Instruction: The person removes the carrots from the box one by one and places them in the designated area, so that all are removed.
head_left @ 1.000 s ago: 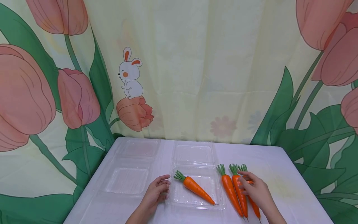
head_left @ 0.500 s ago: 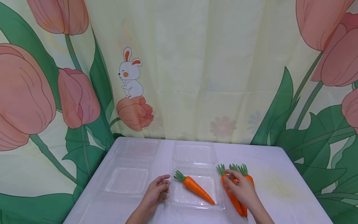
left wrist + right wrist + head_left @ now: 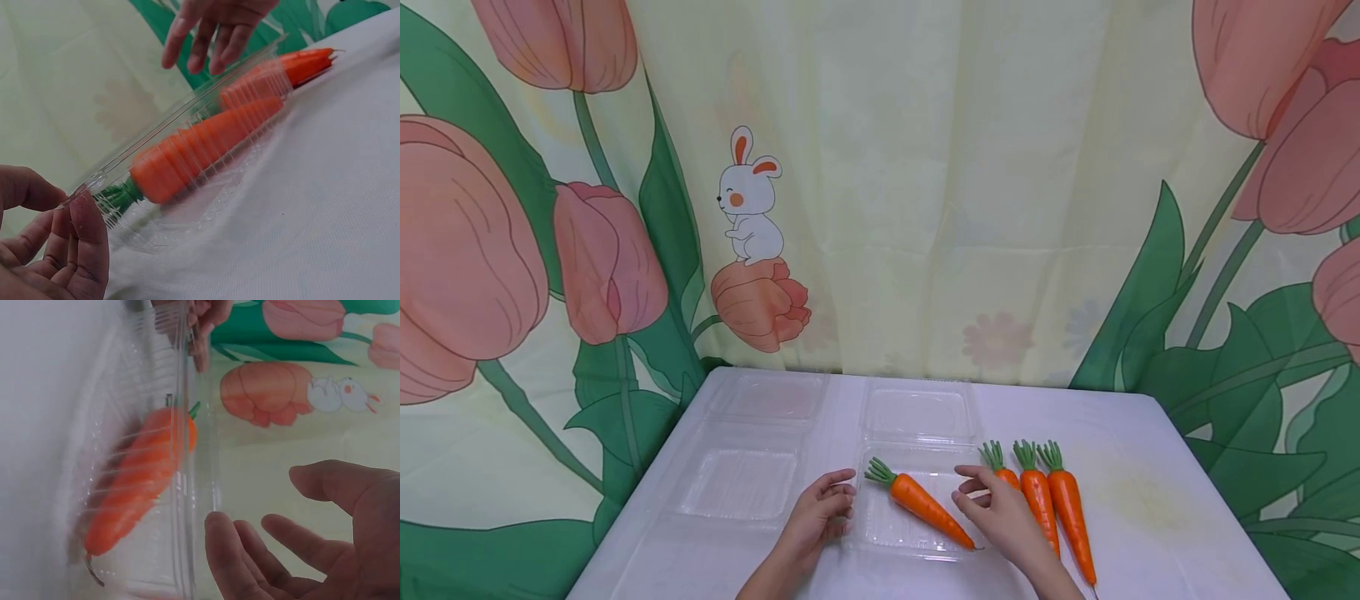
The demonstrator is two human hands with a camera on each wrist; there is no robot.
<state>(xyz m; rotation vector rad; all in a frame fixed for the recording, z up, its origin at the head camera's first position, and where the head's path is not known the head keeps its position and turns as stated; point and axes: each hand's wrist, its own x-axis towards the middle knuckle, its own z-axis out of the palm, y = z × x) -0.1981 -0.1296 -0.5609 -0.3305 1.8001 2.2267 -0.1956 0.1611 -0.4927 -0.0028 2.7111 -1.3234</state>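
Observation:
A carrot [image 3: 928,507] with green stalks lies slantwise in the base of a clear plastic clamshell box [image 3: 880,542], whose lid [image 3: 917,414] is folded back flat. My left hand [image 3: 822,512] pinches the box's left rim between thumb and forefinger, as the left wrist view shows. Over the box's right side hovers my right hand [image 3: 1000,512], fingers loosely bent with nothing in them, near the carrot's tip. In the right wrist view its fingertips [image 3: 219,534] are apart from the carrot. Beside the box lie three carrots: one [image 3: 1007,477] partly behind my right hand, a middle one [image 3: 1037,496], and an outer one [image 3: 1071,517].
A second clear clamshell box [image 3: 737,487] lies unfolded on the table's left side. The white table [image 3: 1150,467] continues to the right of the carrots. A curtain [image 3: 1000,208] printed with tulips and a rabbit hangs behind the table.
My right hand has moved left from above the loose carrots to the box's right side, uncovering the outer two carrots. The left hand and the carrot in the box have stayed put.

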